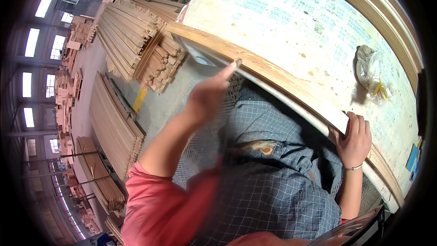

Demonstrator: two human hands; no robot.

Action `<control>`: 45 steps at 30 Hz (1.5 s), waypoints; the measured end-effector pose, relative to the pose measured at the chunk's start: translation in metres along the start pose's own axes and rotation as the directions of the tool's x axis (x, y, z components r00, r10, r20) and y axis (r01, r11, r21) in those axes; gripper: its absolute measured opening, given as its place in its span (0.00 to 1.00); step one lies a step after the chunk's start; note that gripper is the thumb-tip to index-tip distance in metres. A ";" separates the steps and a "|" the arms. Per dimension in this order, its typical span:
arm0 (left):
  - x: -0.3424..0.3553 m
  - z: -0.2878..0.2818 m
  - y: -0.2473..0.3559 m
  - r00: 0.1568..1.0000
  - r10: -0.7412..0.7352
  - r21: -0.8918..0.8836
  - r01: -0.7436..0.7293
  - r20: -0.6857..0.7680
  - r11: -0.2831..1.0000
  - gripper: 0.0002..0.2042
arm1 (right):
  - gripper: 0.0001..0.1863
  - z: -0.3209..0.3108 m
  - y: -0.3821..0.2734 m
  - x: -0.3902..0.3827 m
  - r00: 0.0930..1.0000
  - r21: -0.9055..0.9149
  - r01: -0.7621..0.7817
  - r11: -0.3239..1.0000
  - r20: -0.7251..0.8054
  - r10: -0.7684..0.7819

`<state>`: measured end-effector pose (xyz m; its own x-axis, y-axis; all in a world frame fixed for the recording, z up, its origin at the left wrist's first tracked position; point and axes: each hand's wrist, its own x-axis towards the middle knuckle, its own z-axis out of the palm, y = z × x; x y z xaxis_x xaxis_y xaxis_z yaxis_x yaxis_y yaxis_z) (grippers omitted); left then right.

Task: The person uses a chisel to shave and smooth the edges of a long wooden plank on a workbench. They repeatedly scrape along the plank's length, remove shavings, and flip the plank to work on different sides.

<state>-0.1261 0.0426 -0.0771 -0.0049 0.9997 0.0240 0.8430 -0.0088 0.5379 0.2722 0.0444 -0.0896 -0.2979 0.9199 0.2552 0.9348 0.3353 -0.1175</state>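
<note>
A long pale wooden board (273, 73) runs along the near edge of a speckled, paper-covered bench top (282, 23). My left hand (207, 98) is closed and motion-blurred, its fingertips on a small dark item (238, 62) at the board's edge; what that item is, I cannot make out. Further right, my right hand (354, 141) grips the board, fingers curled over its top. A crumpled clear plastic bag (368, 68) with greyish contents and a yellow part lies on the bench beyond that hand.
Stacked timber strips (125, 36) and a long pile of planks (114, 127) stand on the floor at left, with more wood behind. Wooden rails (382, 18) line the bench's far edge. A blue object (412, 157) lies at far right. My checked-cloth lap is below the board.
</note>
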 end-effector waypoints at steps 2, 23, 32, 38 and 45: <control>0.013 -0.009 -0.009 0.992 -0.095 -0.087 0.087 -0.087 0.992 0.23 | 0.35 0.002 0.001 -0.001 1.000 0.000 0.003 1.000 -0.012 -0.003; 0.028 -0.028 -0.003 0.982 -0.145 -0.019 0.148 0.119 0.989 0.23 | 0.34 0.003 0.002 0.000 1.000 -0.012 0.010 1.000 -0.004 -0.010; 0.001 0.015 0.029 0.976 0.208 -0.189 -0.191 0.071 0.963 0.21 | 0.35 0.000 0.005 0.000 0.998 -0.017 0.051 0.999 -0.020 -0.051; -0.003 0.023 0.024 0.980 -0.180 -0.351 0.198 0.083 0.915 0.25 | 0.41 -0.008 0.005 -0.002 0.998 0.047 0.062 0.997 -0.017 -0.061; -0.032 0.050 0.024 0.989 -0.144 -0.344 0.122 -0.040 0.931 0.26 | 0.48 -0.041 0.083 -0.057 0.984 -0.062 -0.087 0.994 0.151 0.096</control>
<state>-0.0786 0.0117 -0.1070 -0.1478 0.9888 -0.0203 0.5989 0.1058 0.7938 0.3752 0.0113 -0.0744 -0.2331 0.9678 0.0946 0.9673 0.2407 -0.0800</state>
